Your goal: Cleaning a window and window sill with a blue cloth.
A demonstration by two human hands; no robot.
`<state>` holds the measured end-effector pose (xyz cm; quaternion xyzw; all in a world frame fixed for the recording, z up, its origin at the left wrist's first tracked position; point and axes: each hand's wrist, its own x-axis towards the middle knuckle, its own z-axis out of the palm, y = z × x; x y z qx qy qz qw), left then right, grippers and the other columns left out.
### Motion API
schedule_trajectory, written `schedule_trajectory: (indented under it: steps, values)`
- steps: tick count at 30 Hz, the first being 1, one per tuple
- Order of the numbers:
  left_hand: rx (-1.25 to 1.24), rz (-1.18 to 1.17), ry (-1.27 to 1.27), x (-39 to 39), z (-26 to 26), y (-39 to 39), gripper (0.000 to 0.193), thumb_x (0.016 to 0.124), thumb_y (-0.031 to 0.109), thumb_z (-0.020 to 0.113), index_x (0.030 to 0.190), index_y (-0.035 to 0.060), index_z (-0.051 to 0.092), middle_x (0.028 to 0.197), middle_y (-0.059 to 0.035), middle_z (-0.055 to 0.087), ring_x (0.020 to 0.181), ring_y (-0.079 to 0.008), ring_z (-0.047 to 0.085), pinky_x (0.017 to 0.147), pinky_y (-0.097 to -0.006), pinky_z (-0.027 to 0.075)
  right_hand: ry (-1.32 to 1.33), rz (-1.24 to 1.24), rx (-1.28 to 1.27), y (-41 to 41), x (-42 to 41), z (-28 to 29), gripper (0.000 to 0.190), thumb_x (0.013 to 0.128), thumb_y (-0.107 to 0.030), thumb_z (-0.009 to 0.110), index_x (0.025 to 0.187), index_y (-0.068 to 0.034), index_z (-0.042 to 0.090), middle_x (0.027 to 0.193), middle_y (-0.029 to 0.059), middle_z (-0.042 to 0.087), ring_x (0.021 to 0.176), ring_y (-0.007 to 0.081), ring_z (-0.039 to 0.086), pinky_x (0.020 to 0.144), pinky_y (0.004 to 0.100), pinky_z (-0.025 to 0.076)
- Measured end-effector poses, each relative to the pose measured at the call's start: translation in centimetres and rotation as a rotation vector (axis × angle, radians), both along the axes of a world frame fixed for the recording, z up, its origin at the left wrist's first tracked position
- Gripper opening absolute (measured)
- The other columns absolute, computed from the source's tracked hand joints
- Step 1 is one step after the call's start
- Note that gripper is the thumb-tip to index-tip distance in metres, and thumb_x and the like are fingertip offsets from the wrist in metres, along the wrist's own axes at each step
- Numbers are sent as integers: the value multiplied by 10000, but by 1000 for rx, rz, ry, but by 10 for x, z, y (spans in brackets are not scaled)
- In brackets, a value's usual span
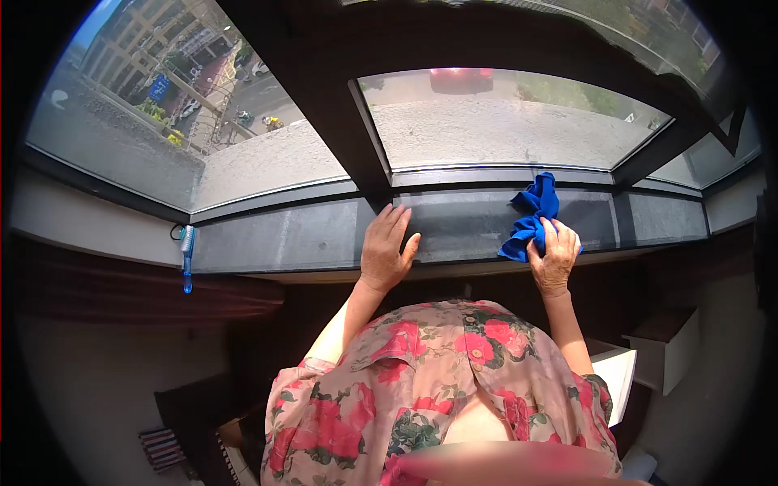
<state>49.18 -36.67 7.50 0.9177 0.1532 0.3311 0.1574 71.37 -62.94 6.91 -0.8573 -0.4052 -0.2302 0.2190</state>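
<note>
My right hand grips a crumpled blue cloth on the dark grey window sill. Part of the cloth sticks up beyond my fingers toward the lower window frame. My left hand rests flat on the sill to the left, holding nothing, with its thumb apart from the fingers. Just beyond the left fingertips stands the dark window post. Streaks and pale marks show on the sill surface.
At the sill's left end, a blue-handled brush with white bristles overhangs the front edge. Window panes rise behind the sill. Dark red curtain fabric hangs at the left. A white box-like cabinet stands lower right.
</note>
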Motion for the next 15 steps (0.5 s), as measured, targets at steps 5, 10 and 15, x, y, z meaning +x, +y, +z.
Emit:
schedule_trajectory:
  steps: [5,10,15]
  values:
    - [85,110,38,4,-6,-5,458,865,253,724,1247,14,640,1293,-167,636,1241,-356,571,1045,-459,443,28,93,10,-3,6,0,556,720,-217,771,1247,-92,643,1214,159,592,1126,353,549,1045,506,373]
    - [122,156,14,2,-7,-3,437,874,263,716,1226,14,648,1285,-167,639,1231,-353,580,1041,-454,448,117,331,-11,-15,8,12,588,694,-146,807,1257,-109,643,1239,154,583,1170,352,547,1079,544,368]
    - [82,118,-23,0,-5,-5,408,889,266,707,1203,12,650,1259,-176,649,1212,-361,591,1022,-451,464,86,446,-104,-28,8,17,619,659,-104,826,1253,-131,656,1220,133,585,1143,342,564,1080,560,396]
